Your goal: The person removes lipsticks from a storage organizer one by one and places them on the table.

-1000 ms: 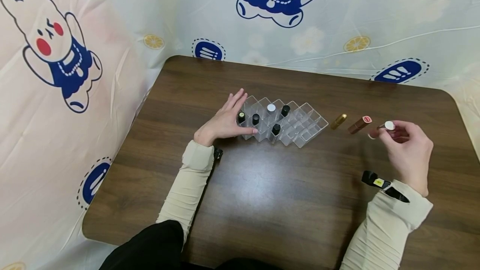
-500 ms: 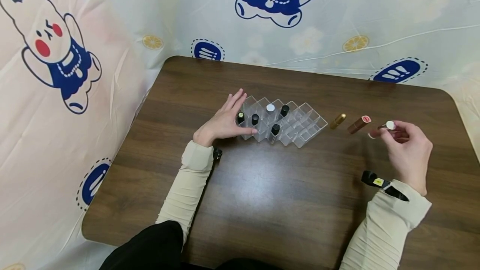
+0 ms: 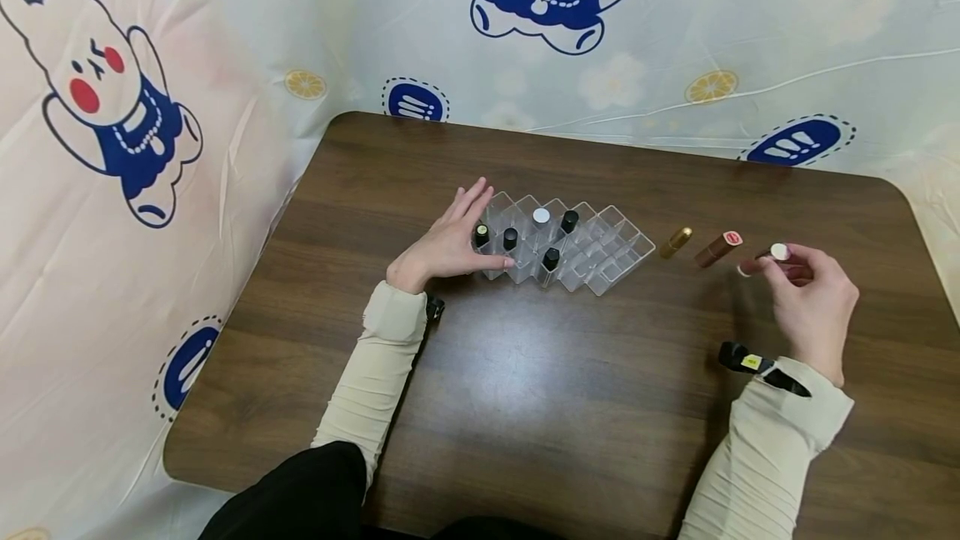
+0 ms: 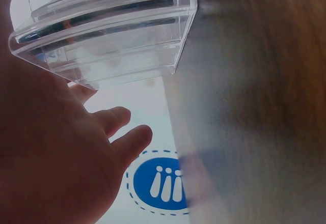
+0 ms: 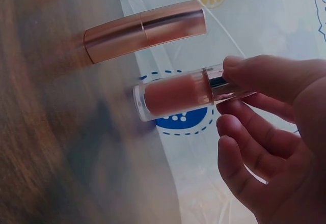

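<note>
In the head view my left hand [image 3: 450, 247] rests on the left end of a clear lipstick organizer [image 3: 592, 252], thumb along its front and fingers stretched toward the back. The left wrist view shows the organizer's plastic end [image 4: 117, 51] beside my spread fingers [image 4: 133, 141]. My right hand [image 3: 819, 294] pinches a lip gloss tube [image 3: 756, 262] by its cap between thumb and fingertips. Seen from the right wrist, the tube [image 5: 175, 95] has clear walls around a pinkish filling, its base pointing away from the hand. The other right fingers curl loosely below.
Left of the gloss stand a rose-brown lipstick [image 3: 718, 250] and a gold lipstick [image 3: 676, 242]. Several dark-capped tubes [image 3: 551, 259] and a white-capped one [image 3: 541, 217] fill some organizer slots. A brown wooden table [image 3: 517, 407] lies beneath, with a printed curtain [image 3: 600, 98] behind it.
The right hand and wrist have shifted slightly to the left, still pinching the gloss tube, which stays almost in place. The left hand and organizer hold still.
</note>
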A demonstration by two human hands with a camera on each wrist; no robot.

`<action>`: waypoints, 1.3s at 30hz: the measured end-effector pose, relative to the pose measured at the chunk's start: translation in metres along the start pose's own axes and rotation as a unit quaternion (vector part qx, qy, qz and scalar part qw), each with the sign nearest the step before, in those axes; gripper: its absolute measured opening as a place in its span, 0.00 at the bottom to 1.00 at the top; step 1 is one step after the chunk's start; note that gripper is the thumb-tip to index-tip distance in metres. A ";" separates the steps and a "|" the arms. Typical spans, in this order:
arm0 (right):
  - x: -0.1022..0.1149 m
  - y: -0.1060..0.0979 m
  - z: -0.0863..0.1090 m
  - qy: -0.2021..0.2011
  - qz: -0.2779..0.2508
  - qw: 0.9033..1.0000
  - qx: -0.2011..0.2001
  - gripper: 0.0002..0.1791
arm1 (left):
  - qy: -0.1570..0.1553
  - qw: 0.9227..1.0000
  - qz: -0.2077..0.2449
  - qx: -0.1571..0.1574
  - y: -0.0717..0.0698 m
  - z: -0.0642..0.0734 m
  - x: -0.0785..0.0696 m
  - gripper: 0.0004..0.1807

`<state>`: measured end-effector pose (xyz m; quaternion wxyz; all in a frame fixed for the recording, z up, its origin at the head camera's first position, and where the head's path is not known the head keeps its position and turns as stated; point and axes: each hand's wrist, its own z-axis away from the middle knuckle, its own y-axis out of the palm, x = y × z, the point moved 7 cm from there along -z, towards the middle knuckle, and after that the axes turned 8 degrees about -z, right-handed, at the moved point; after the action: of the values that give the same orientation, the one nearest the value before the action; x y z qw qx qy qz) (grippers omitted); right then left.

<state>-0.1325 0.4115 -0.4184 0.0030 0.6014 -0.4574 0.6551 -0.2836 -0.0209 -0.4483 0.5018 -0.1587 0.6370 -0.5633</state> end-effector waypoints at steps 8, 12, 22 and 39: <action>-0.008 0.003 -0.003 0.031 0.011 0.999 0.008 0.23 | 0.000 1.000 -0.002 0.001 -0.001 0.000 -0.001 0.63; -0.012 0.006 -0.004 0.037 0.017 0.999 0.010 0.23 | -0.001 1.000 -0.001 0.000 -0.001 0.000 0.000 0.63; -0.013 0.009 -0.006 0.004 0.017 1.000 -0.009 0.19 | 0.001 1.000 0.002 0.000 0.001 0.000 0.001 0.63; -0.015 0.014 -0.007 0.016 0.016 1.000 -0.009 0.21 | -0.005 1.000 0.002 0.004 0.000 0.000 0.001 0.63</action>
<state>-0.1411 0.4159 -0.4376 0.0054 0.5830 -0.4732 0.6604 -0.2843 -0.0215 -0.4494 0.5068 -0.1587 0.6325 -0.5638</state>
